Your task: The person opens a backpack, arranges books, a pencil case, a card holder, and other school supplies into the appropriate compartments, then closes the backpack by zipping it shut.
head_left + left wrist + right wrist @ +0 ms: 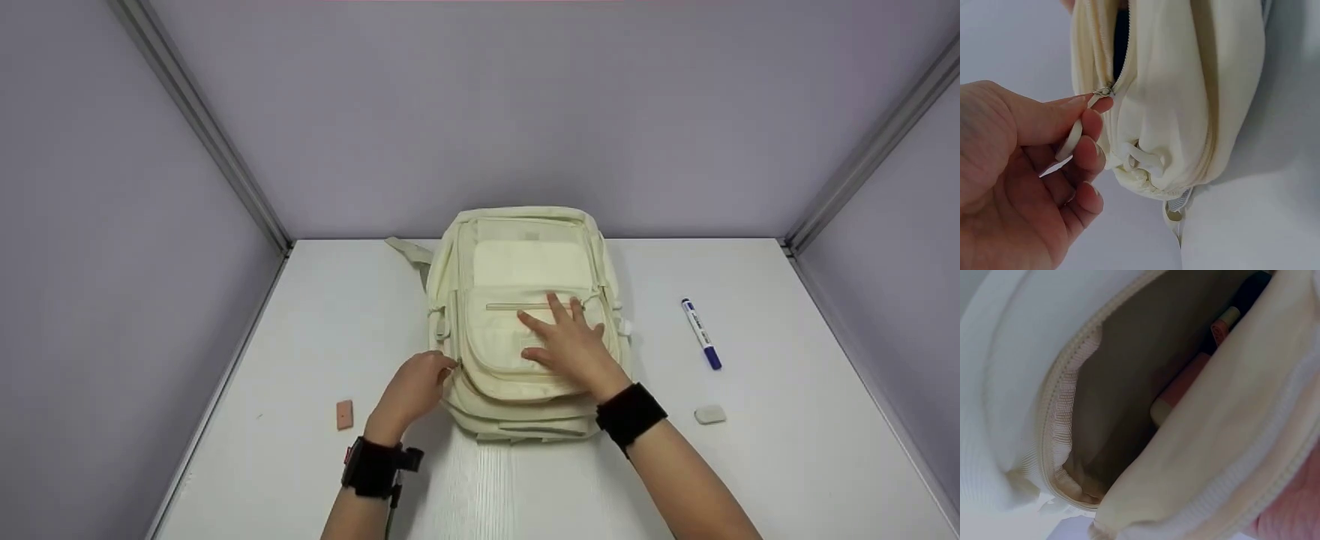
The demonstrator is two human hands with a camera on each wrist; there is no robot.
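Observation:
A cream backpack (pixel 525 300) lies flat on the white table (pixel 300 337), front pockets up. My left hand (pixel 416 386) is at its lower left side and pinches the cream zipper pull (pixel 1075 132) between thumb and fingers, right at the metal slider (pixel 1105 90). My right hand (pixel 570 345) rests flat on the front pocket with straight, spread fingers. The right wrist view looks into an open zipped pocket (pixel 1129 399), where an orange pen-like item (pixel 1185 385) lies inside.
A blue-capped marker (pixel 701 334) lies to the right of the backpack and a white eraser (pixel 709 414) nearer me. A small pink eraser (pixel 344 414) sits at the left. Grey-lilac walls enclose the table on three sides.

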